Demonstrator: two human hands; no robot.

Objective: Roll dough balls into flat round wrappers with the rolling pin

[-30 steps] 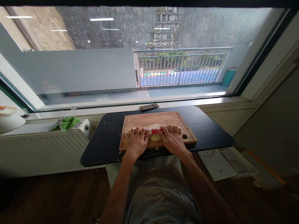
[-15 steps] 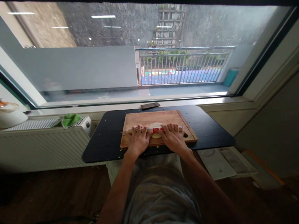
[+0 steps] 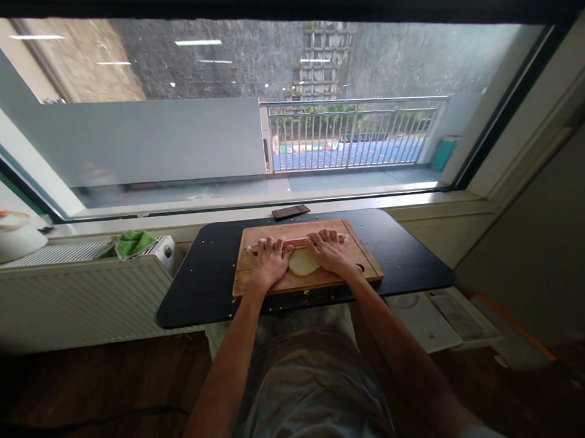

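Observation:
A wooden cutting board (image 3: 253, 236) lies on a black table. On it is a flat, pale round of dough (image 3: 303, 263). A rolling pin (image 3: 297, 243) with a reddish middle lies crosswise at the far edge of the dough. My left hand (image 3: 271, 260) presses on the pin's left part, its fingers over the top. Over the right part, my right hand (image 3: 330, 248) rests in the same way. The dough shows between my two hands, nearer to my body than the pin.
The black table (image 3: 410, 257) has pale crumbs on it. Behind it, a dark phone-like object (image 3: 291, 212) lies on the windowsill. At the left a green cloth (image 3: 134, 243) lies on a white radiator (image 3: 78, 301), near a white pot (image 3: 8, 237).
Both hands have pushed the rolling pin away from my body, from the middle of the dough to its far edge. More of the dough now shows. The view has shifted slightly.

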